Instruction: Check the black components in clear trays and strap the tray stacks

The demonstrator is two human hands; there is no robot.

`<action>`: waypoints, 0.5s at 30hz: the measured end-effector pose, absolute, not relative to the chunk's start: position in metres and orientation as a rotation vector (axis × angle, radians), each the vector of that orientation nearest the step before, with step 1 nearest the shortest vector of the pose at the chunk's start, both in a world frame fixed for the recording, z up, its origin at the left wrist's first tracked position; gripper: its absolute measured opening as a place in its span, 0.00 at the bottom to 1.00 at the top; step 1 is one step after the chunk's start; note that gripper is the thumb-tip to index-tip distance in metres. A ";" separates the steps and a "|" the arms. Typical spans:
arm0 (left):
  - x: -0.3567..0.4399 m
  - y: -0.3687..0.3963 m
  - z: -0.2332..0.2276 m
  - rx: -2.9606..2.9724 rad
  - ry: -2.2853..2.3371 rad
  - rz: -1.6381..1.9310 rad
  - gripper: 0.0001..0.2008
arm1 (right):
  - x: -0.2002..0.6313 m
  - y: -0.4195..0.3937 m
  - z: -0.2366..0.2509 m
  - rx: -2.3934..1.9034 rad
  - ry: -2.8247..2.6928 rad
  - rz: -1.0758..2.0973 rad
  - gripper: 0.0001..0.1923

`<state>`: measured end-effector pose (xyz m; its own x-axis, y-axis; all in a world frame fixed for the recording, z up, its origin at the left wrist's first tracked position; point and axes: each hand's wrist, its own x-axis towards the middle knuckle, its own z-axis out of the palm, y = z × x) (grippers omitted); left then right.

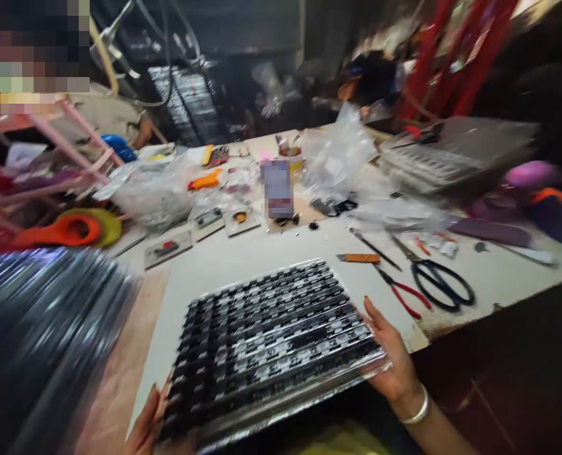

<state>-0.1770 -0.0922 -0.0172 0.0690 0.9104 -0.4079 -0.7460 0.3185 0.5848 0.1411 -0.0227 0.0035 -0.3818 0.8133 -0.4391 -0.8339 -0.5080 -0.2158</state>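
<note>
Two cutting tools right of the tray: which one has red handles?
The pliers, lying just right of the tray and closest to the right hand. The scissors farther right have black loop handles.

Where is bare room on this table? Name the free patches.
Free: the white strip between the tray and the small cards, and the brown patch left of the tray. Crowded: plastic bags behind, scissors and pliers to the right.
</note>
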 end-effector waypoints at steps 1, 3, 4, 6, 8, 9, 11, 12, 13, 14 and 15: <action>-0.176 -0.100 -0.021 0.200 0.836 1.344 0.11 | 0.143 -0.023 0.002 -0.639 0.090 2.010 0.18; -0.172 -0.106 -0.026 0.104 0.828 1.506 0.16 | 0.146 -0.024 -0.003 -0.698 0.162 1.983 0.17; -0.169 -0.106 -0.026 0.054 0.811 1.549 0.19 | 0.147 -0.025 -0.006 -0.728 0.190 1.963 0.16; -0.162 -0.102 -0.022 -0.027 0.782 1.584 0.23 | 0.149 -0.028 -0.011 -0.784 0.221 1.926 0.14; -0.156 -0.099 -0.015 -0.071 0.792 1.600 0.22 | 0.151 -0.030 -0.015 -0.843 0.209 1.900 0.13; -0.153 -0.098 -0.012 -0.092 0.809 1.604 0.22 | 0.152 -0.030 -0.016 -0.876 0.193 1.887 0.14; -0.150 -0.097 -0.007 -0.123 0.834 1.602 0.20 | 0.155 -0.031 -0.017 -0.954 0.165 1.853 0.15; -0.148 -0.098 -0.005 -0.130 0.830 1.595 0.19 | 0.157 -0.031 -0.018 -0.996 0.155 1.835 0.15; -0.148 -0.098 -0.004 -0.127 0.815 1.584 0.19 | 0.159 -0.031 -0.018 -1.032 0.144 1.821 0.15; -0.147 -0.098 -0.003 -0.114 0.792 1.570 0.19 | 0.161 -0.031 -0.019 -1.061 0.134 1.815 0.14; -0.148 -0.099 -0.003 -0.092 0.767 1.553 0.19 | 0.164 -0.031 -0.020 -1.087 0.121 1.818 0.14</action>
<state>-0.1476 -0.0989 -0.0028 -0.1601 0.8559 -0.4917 -0.9107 0.0641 0.4081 0.1642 -0.0308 -0.0198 -0.1238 0.6858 -0.7172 -0.7748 -0.5184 -0.3619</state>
